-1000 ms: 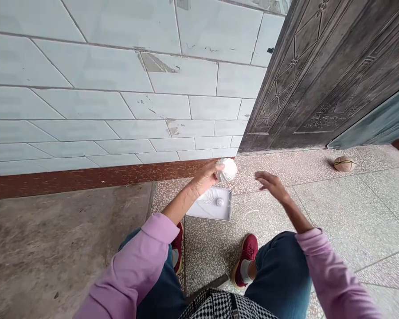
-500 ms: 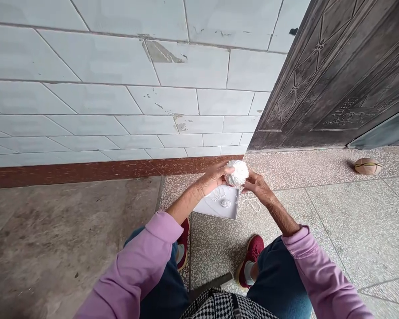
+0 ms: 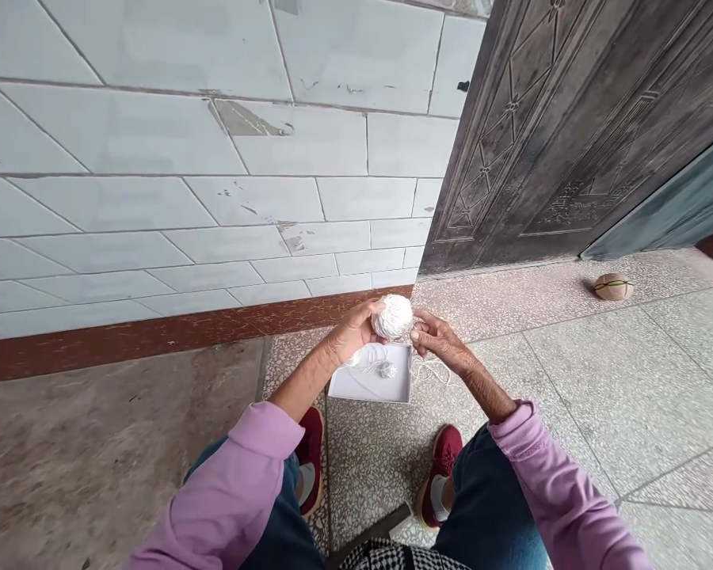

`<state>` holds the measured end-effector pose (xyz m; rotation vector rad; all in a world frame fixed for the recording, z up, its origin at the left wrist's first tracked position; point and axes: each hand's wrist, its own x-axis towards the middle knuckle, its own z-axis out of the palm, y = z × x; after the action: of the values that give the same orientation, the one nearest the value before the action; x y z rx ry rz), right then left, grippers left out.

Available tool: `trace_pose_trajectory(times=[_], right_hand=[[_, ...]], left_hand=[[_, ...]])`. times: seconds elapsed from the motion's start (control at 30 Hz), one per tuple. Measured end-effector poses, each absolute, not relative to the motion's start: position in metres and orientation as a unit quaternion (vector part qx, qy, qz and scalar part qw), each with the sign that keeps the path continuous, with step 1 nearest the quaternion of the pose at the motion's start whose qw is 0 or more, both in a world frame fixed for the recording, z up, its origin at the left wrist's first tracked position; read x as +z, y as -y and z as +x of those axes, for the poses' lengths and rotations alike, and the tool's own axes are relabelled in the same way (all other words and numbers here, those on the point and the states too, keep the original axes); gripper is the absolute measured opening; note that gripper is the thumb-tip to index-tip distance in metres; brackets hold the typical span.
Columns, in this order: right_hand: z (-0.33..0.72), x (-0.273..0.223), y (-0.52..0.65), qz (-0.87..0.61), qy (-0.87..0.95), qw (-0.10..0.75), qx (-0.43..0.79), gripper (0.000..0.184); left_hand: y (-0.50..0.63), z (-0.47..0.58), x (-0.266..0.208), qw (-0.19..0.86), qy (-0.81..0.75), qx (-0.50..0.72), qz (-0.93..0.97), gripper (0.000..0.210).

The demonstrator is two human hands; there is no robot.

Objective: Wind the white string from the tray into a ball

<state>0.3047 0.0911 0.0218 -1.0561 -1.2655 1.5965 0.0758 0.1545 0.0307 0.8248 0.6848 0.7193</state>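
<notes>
My left hand [image 3: 352, 332] is closed around a ball of white yarn [image 3: 393, 317], its thumb lying over the near left side. At the ball's right side is my right hand [image 3: 443, 345], with thumb and index finger drawn together on what looks like the yarn strand, though the strand is hard to see there. Below the ball, a shallow white box [image 3: 362, 389] rests on the floor. Inside it lie a small white wound ball [image 3: 387, 370] and some loose white strands. Loops of white yarn [image 3: 438, 372] lie on the floor to the box's right.
A tiled wall [image 3: 309, 150] rises ahead above a red-brown skirting, with a dark carved door [image 3: 528, 150] to its right. A brown ball [image 3: 614, 286] rests on the speckled floor further right. My red shoes [image 3: 445, 467] stand either side below the box.
The view has turned right, so the wall and door sit further left. The yarn ball has turned in my left hand, and my right hand has shifted slightly around its side.
</notes>
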Motion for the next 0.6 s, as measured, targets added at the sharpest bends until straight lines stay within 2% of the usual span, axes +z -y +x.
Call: trace_pose_trajectory(times=[0.2,0.37,0.47,0.6], right_hand=[[0.302,0.021,-0.086,-0.449,0.502,0.395,0.625,0.086],[0.296,0.010,-0.091,-0.481,0.494,0.434,0.580,0.080],[0.290,0.005,-0.093,-0.493,0.494,0.454,0.555,0.078],[0.300,0.012,-0.095,-0.491,0.491,0.432,0.575,0.079]], left_hand=[[-0.149,0.087,0.020,0.795,-0.345,0.321,0.382,0.063],[-0.148,0.090,0.013,0.796,-0.373,0.356,0.317,0.061],[-0.147,0.090,0.011,0.815,-0.370,0.341,0.288,0.068],[-0.145,0.091,0.015,0.816,-0.358,0.345,0.295,0.079]])
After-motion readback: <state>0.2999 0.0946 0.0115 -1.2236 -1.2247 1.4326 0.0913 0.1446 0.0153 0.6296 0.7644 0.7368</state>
